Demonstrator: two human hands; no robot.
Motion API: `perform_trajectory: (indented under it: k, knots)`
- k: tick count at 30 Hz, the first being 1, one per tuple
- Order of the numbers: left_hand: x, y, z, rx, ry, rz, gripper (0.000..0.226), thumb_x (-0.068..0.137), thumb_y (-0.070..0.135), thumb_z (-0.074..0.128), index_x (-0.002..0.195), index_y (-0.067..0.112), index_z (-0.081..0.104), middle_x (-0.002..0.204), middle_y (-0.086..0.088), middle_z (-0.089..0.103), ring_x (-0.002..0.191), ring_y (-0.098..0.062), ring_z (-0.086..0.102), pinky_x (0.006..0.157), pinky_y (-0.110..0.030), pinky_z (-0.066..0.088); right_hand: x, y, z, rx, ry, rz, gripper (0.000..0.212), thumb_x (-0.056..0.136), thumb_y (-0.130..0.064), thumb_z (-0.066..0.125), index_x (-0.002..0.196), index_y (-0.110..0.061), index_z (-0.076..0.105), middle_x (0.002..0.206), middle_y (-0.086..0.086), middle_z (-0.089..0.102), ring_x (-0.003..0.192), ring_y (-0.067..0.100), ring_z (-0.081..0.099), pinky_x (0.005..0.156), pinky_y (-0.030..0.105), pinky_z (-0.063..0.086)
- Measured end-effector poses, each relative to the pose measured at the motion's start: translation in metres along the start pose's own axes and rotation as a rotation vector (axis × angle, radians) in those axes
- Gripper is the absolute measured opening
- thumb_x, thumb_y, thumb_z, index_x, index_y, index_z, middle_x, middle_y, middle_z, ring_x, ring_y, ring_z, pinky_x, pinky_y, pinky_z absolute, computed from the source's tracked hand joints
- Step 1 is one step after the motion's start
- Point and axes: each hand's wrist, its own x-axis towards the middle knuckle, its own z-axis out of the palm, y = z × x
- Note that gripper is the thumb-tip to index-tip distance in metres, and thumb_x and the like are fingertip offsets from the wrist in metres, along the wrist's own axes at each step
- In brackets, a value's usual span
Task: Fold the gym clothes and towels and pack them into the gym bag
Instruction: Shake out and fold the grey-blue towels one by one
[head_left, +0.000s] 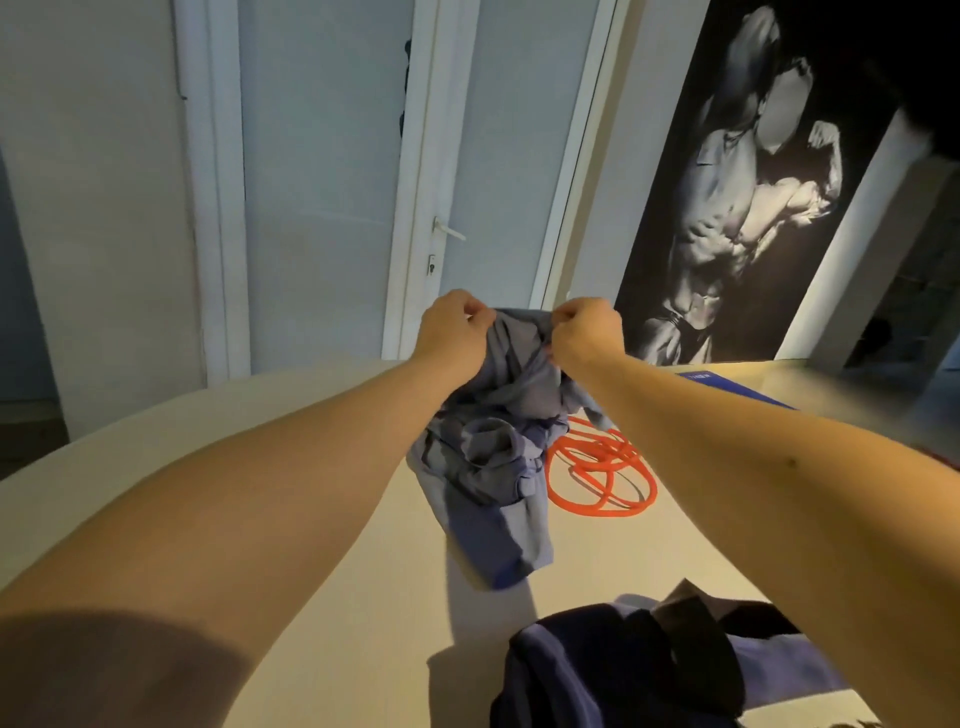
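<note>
Our left hand (457, 330) and right hand (589, 332) pinched the crumpled grey-blue cloth garment (493, 457) beside the coiled orange rope (602, 478). Still unfolding, we judged; it needed spreading flat next.

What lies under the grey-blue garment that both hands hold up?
Under the garment: the beige table and an orange rope reaching beneath its right edge; anything else is covered.

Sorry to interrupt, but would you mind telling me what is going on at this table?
A person holds up a crumpled grey-blue garment, left hand and right hand each pinching its top edge. Its lower end rests on the table beside a coiled orange cord. Dark navy clothing lies nearer, not yet folded.
</note>
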Motion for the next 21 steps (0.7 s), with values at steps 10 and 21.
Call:
perform_trajectory:
  k: [10, 21]
  knots:
    - [0.000, 0.048, -0.046, 0.174, 0.034, 0.125, 0.016, 0.101, 0.034, 0.058, 0.094, 0.020, 0.059, 0.086, 0.008, 0.059, 0.085, -0.017, 0.060, 0.075, -0.029, 0.045, -0.018, -0.033, -0.041, 0.154, 0.080, -0.154, 0.017, 0.105, -0.012, 0.045, 0.103, -0.018, 0.061, 0.099, 0.005, 0.065, 0.092, 0.025, 0.064, 0.085, 0.036, 0.057]
    - [-0.024, 0.022, -0.044, 0.363, -0.449, -0.053, 0.067, 0.081, 0.062, 0.073, 0.132, 0.023, 0.054, 0.132, 0.000, 0.057, 0.118, -0.023, 0.057, 0.103, -0.045, 0.049, -0.041, -0.034, -0.035, 0.299, -0.179, -0.064, 0.025, 0.108, -0.021, 0.040, 0.113, -0.002, 0.057, 0.096, 0.016, 0.070, 0.086, 0.028, 0.072, 0.078, 0.042, 0.062]
